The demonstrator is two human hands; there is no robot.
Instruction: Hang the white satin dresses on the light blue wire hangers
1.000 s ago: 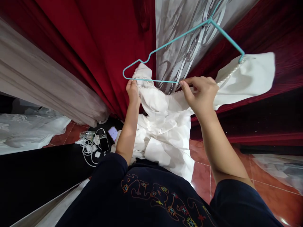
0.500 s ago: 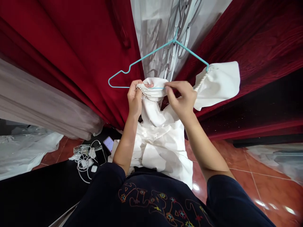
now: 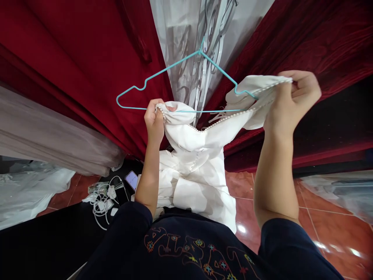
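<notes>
A white dress (image 3: 186, 136) with a pearl-beaded neckline hangs in front of me, its skirt spilling down toward my lap. My left hand (image 3: 155, 116) is closed on the dress's left shoulder part, thumb over the pearl edge. Out to the right, my right hand (image 3: 301, 97) grips the beaded edge of the other shoulder part and holds it stretched. A light blue hanger (image 3: 171, 67) hangs by its hook above the dress. The hanger's right end reaches inside the right shoulder part; its left end sticks out bare beyond my left hand.
A white metal rack (image 3: 214, 50) stands behind the hanger, between red drapes (image 3: 72, 58). On a black surface (image 3: 43, 245) at lower left lie tangled white cables (image 3: 100, 206) and a lit phone (image 3: 131, 179). White tulle (image 3: 32, 190) reaches the red tiled floor (image 3: 247, 186).
My right hand has moved from beside my left hand to the far right and taken hold of the other shoulder part. The neckline is now spread wide. The hanger has shifted left in view.
</notes>
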